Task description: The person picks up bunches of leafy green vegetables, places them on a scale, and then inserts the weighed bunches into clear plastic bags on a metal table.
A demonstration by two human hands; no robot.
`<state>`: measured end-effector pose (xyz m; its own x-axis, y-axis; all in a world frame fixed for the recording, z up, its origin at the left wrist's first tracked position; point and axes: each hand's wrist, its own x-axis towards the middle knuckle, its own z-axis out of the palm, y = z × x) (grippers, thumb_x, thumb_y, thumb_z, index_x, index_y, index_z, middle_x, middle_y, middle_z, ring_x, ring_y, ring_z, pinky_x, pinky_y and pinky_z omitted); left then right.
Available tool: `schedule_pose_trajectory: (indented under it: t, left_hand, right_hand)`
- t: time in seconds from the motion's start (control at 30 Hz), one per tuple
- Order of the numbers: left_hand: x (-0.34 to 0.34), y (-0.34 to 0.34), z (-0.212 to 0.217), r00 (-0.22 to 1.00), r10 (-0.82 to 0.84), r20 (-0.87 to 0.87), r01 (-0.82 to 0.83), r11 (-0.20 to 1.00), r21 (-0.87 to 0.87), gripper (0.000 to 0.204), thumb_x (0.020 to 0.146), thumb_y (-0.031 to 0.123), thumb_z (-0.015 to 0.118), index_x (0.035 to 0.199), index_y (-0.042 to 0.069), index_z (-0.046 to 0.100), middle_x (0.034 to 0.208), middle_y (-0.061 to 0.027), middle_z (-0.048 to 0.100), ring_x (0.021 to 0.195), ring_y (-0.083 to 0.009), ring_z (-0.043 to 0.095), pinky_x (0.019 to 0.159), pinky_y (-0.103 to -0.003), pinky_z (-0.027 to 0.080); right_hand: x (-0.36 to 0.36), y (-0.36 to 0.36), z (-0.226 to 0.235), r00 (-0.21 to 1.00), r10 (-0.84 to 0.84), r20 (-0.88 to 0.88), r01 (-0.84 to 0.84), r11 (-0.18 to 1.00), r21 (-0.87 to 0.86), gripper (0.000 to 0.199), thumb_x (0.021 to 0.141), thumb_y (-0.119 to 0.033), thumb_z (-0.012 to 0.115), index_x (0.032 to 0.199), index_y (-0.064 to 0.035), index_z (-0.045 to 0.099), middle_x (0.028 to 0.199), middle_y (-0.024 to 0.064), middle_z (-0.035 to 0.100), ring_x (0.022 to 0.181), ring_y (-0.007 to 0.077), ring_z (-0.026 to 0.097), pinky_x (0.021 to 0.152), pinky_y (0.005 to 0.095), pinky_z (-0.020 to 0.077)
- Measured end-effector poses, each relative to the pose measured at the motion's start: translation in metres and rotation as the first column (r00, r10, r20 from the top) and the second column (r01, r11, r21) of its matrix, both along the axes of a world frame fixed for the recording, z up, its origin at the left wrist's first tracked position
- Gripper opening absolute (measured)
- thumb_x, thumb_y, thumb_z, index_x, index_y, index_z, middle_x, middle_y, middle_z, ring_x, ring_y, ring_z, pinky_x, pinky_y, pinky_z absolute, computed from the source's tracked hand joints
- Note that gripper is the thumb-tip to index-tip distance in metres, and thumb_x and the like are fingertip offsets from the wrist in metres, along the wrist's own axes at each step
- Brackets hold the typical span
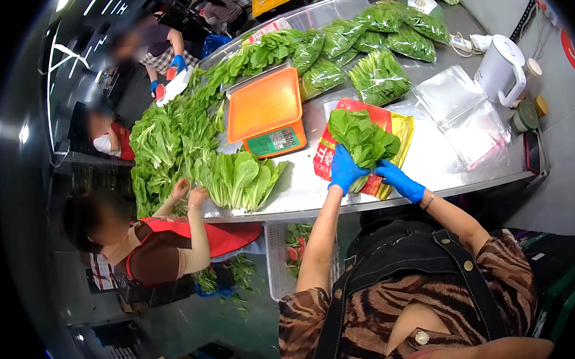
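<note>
Blue gloves hide our fingers, and the stalk end of the bunch of leafy greens (363,140) disappears behind them, so we cannot see how it is tied. Our left hand (344,169) is curled closed around the lower left of the bunch; our right hand (399,181) closes on its lower right, fingers wrapped under the stems. The bunch sits over a red and yellow bag (388,119) near the front edge of the steel table (443,165). We count one orange scale (268,112) to the left, one white kettle (501,69) at the right, and about eight bagged greens (380,77) beyond, though the far ones blur together. A co-worker's bare hands (189,192) touch the loose greens pile (188,146).
</note>
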<state>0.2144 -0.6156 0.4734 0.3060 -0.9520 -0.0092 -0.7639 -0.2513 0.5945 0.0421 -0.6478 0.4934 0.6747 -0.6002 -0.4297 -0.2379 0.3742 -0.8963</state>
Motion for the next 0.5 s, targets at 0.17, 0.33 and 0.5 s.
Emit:
schedule_pose_trajectory:
  t: [0.17,0.33,0.5]
  left_hand:
    - [-0.033,-0.006,0.023,0.984,0.012,0.177,-0.050,0.976,0.213,0.126,0.035,0.053,0.078,0.127,-0.007,0.016,0.128,-0.0260,0.028,0.110,-0.0366,0.040,0.090,-0.050,0.032]
    - [-0.011,-0.003,0.011,0.989,0.049,0.140,-0.079,0.973,0.218,0.122,0.036,0.049,0.079,0.126,-0.008,0.018,0.123,-0.0246,0.035,0.107,-0.0361,0.043,0.088,-0.052,0.033]
    - [-0.015,-0.004,0.001,0.981,0.086,0.173,-0.107,0.987,0.120,0.113,0.038,0.044,0.080,0.122,-0.006,0.025,0.113,-0.0228,0.043,0.103,-0.0346,0.047,0.085,-0.051,0.036]
  right_hand:
    - [-0.003,-0.008,-0.074,0.926,0.077,0.371,0.097,0.897,-0.431,0.034,0.075,0.003,0.055,0.106,-0.0057,0.044,0.102,0.0087,0.049,0.093,0.0170,0.050,0.077,0.0326,0.0454]
    - [-0.004,-0.012,-0.056,0.853,-0.259,0.454,-0.076,0.797,0.599,0.035,0.076,-0.007,0.059,0.108,-0.0043,0.044,0.107,0.0095,0.048,0.101,0.0186,0.048,0.086,0.0359,0.0410]
    - [-0.050,-0.009,-0.050,0.964,0.166,-0.208,-0.263,0.477,-0.838,0.052,0.068,-0.009,0.058,0.117,-0.0034,0.041,0.118,0.0142,0.045,0.111,0.0304,0.042,0.096,0.0415,0.0305]
